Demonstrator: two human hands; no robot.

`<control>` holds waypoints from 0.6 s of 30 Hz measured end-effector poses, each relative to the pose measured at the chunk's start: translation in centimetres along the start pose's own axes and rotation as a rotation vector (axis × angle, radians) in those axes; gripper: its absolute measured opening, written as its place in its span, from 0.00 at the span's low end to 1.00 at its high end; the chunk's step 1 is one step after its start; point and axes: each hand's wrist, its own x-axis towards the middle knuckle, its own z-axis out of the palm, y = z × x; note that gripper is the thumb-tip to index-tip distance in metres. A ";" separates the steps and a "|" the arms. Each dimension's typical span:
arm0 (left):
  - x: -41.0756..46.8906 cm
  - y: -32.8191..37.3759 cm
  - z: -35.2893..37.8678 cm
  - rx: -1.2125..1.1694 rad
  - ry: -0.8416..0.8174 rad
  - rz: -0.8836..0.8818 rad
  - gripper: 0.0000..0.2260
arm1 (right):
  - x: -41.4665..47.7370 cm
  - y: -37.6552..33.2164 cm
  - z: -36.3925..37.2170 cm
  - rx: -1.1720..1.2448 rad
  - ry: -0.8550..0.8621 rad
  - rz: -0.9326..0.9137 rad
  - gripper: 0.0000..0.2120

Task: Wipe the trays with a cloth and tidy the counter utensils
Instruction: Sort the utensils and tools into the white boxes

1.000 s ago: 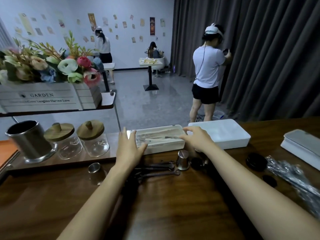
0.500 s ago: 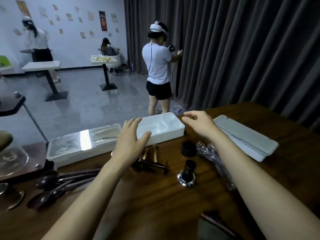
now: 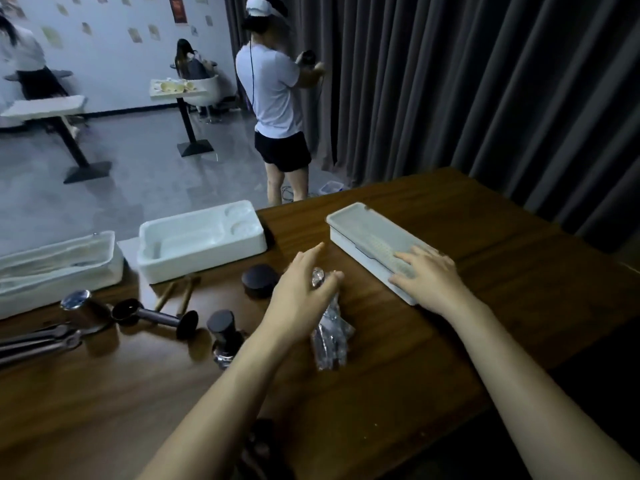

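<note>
Table (image 3: 415, 375), near edge: nothing loose here, both forearms cross it.

Left hand (image 3: 301, 292) hovers in front of the open white tray (image 3: 201, 237) and to its right, fingers spread over the top of a crinkled clear wrapper (image 3: 330, 337). Can't tell whether the grip has closed on the film or only touches it. Risk: the film looks slick and the contents are unclear, so a lift from the top could let them slide out.

The small dark tamper (image 3: 223, 330) stands upright in front of that tray, just beside the left forearm. A sideways sweep of the arm would likely tip it, and it could roll into the dark scoop (image 3: 156, 317) and the metal cup (image 3: 78, 301).

Right hand (image 3: 429, 278) lies flat, fingers straight, gripping nothing, on the near end of the lidded tray (image 3: 363, 230), which sits askew to the right of the open tray. Pressing on one end could skid it or spring the lid.

A dark round puck (image 3: 259, 280) lies just in front of the open tray's right corner.

A third tray (image 3: 52, 265) sits to the left of the open tray.

No cloth in view, so wiping can't start.
</note>
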 end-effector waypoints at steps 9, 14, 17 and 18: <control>-2.8 1.6 5.5 0.068 -0.067 -0.017 0.25 | -6.5 -0.9 1.3 -0.017 0.019 -0.121 0.30; -6.1 1.8 5.7 0.061 -0.077 -0.041 0.22 | -10.7 -1.7 2.5 0.061 0.027 -0.194 0.32; -7.4 1.1 5.9 0.074 -0.084 0.009 0.21 | -11.6 -1.8 3.0 0.164 0.088 -0.183 0.29; -7.8 0.9 6.1 0.067 -0.095 0.005 0.22 | -11.9 -1.8 3.0 0.185 0.104 -0.183 0.28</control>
